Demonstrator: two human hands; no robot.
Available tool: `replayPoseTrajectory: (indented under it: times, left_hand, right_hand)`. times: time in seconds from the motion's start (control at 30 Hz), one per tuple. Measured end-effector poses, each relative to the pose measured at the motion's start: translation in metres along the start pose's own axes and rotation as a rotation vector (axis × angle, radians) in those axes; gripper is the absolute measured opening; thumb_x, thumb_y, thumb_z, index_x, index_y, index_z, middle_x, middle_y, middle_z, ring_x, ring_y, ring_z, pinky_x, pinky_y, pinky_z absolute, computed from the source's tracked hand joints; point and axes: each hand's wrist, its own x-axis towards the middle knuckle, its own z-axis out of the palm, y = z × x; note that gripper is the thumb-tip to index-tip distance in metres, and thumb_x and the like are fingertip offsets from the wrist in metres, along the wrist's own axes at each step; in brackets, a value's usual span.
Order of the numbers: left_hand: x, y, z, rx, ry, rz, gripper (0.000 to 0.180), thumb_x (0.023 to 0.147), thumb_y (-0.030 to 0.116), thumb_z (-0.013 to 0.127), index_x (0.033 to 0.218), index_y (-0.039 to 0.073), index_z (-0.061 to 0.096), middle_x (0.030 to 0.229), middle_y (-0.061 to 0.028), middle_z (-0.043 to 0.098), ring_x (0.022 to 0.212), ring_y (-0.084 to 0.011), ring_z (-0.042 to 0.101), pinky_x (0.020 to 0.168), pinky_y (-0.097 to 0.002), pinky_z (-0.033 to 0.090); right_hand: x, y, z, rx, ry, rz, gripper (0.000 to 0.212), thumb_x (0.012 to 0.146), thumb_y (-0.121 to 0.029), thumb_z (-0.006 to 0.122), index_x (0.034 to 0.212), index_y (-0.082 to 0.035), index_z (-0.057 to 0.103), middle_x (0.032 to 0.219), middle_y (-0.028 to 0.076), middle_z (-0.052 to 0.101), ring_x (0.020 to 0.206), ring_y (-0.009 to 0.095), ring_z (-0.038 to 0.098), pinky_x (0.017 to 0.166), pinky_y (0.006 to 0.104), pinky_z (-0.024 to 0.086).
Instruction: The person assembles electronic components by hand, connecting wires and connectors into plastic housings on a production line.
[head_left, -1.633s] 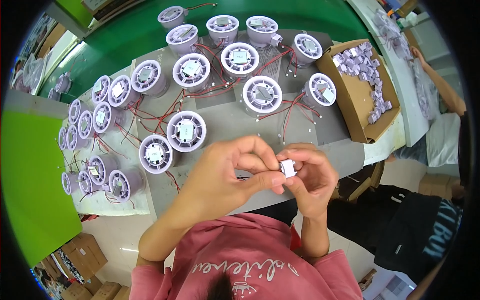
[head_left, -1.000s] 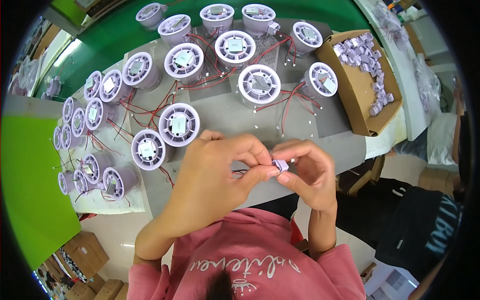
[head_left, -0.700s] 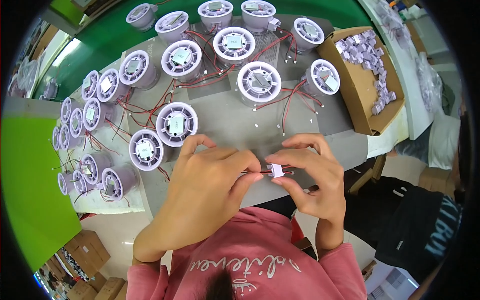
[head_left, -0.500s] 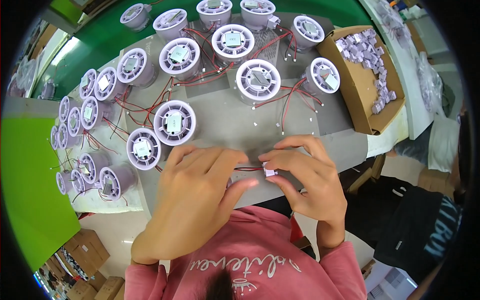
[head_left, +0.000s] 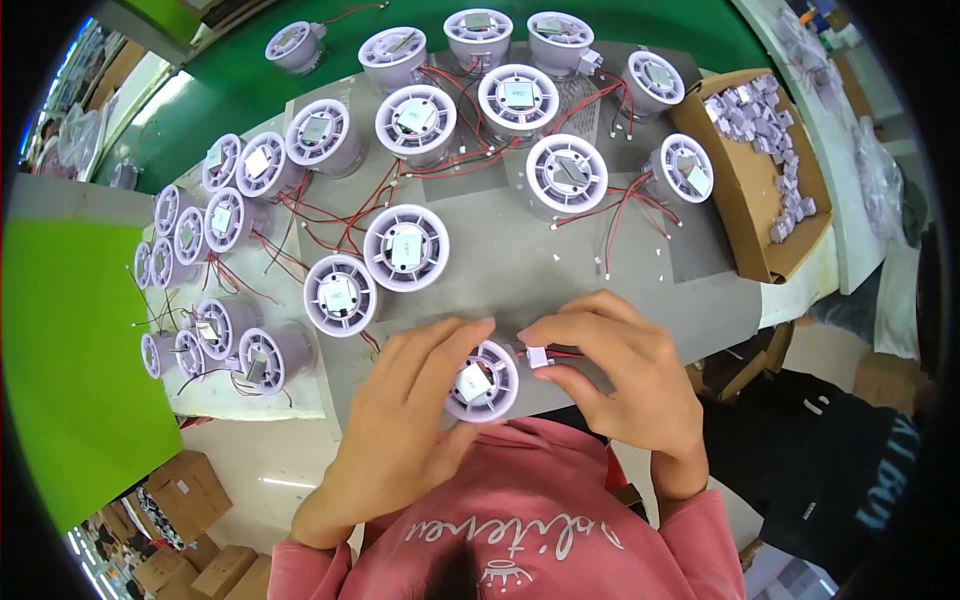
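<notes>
My left hand (head_left: pixel 400 420) is wrapped around the side of a round lilac plastic housing (head_left: pixel 497 401) near the table's front edge. The housing has a spoked rim and a pale square pad in its middle; its left side is partly hidden by my fingers. Between the thumb and fingertips of my right hand (head_left: pixel 630 380) is a small lilac plastic block (head_left: pixel 538 357). Red and black wires (head_left: pixel 567 354) run beside this block, between the fingers. The block is just right of the housing, apart from it.
Several similar housings (head_left: pixel 406 249) with red and black wires stand across the grey table mat (head_left: pixel 480 280) at the back and left. At the right, an open cardboard box (head_left: pixel 752 235) holds many small lilac blocks (head_left: pixel 755 115). Tiny white bits lie on the mat. Another person's dark clothing (head_left: pixel 840 440) shows at right.
The round housing, mostly hidden before, now shows in my left hand, turned with its spoked face up. My right hand still pinches the block, with wires now showing on its right. The view has shifted.
</notes>
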Motion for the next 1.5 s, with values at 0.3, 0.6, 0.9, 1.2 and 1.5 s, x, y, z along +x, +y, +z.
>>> replayPoseTrajectory:
  times: [0.3,0.6,0.9,1.2,1.5]
  left_hand:
    - [0.004,0.003,-0.018,-0.442,-0.084,-0.013,0.068,0.065,0.012,0.091,0.128,0.008,0.065,0.120,-0.0116,0.061,0.103,-0.0262,0.066,0.088,-0.0354,0.054]
    - [0.012,-0.007,-0.017,-0.757,-0.175,-0.041,0.087,0.048,0.014,0.099,0.126,-0.005,0.065,0.119,-0.0129,0.062,0.108,-0.0223,0.064,0.093,-0.0343,0.051]
    - [0.012,-0.006,-0.018,-0.875,-0.195,-0.029,0.079,0.061,0.008,0.094,0.133,0.004,0.061,0.122,-0.0078,0.058,0.110,-0.0203,0.064,0.095,-0.0336,0.056]
    - [0.010,-0.006,-0.018,-0.829,-0.134,0.006,0.077,0.058,0.015,0.095,0.129,0.005,0.065,0.114,-0.0085,0.061,0.103,-0.0219,0.065,0.090,-0.0340,0.054]
    - [0.010,-0.005,-0.023,-0.893,-0.191,0.025,0.079,0.058,0.016,0.097,0.130,0.003,0.064,0.118,-0.0089,0.060,0.104,-0.0208,0.064,0.091,-0.0333,0.053]
  right_hand:
    - [-0.005,-0.014,-0.013,0.208,0.025,-0.036,0.026,0.067,0.003,0.082,0.091,0.000,0.075,0.092,0.016,0.075,0.081,0.027,0.072,0.070,0.0333,0.057]
    - [-0.012,-0.019,-0.010,0.426,0.210,0.035,0.027,0.066,-0.007,0.088,0.087,0.003,0.075,0.090,0.020,0.075,0.080,0.027,0.071,0.072,0.0336,0.055]
    - [-0.022,-0.029,-0.004,0.353,0.305,0.009,0.027,0.071,0.003,0.083,0.097,0.003,0.074,0.099,0.020,0.075,0.087,0.026,0.071,0.076,0.0337,0.058]
    - [-0.024,-0.037,0.000,0.274,0.330,-0.038,0.032,0.066,0.007,0.084,0.096,0.003,0.075,0.099,0.019,0.075,0.084,0.026,0.070,0.073,0.0316,0.058]
    - [-0.022,-0.046,0.002,0.286,0.371,-0.064,0.034,0.063,0.004,0.088,0.095,0.004,0.075,0.099,0.019,0.075,0.084,0.024,0.070,0.072,0.0298,0.058]
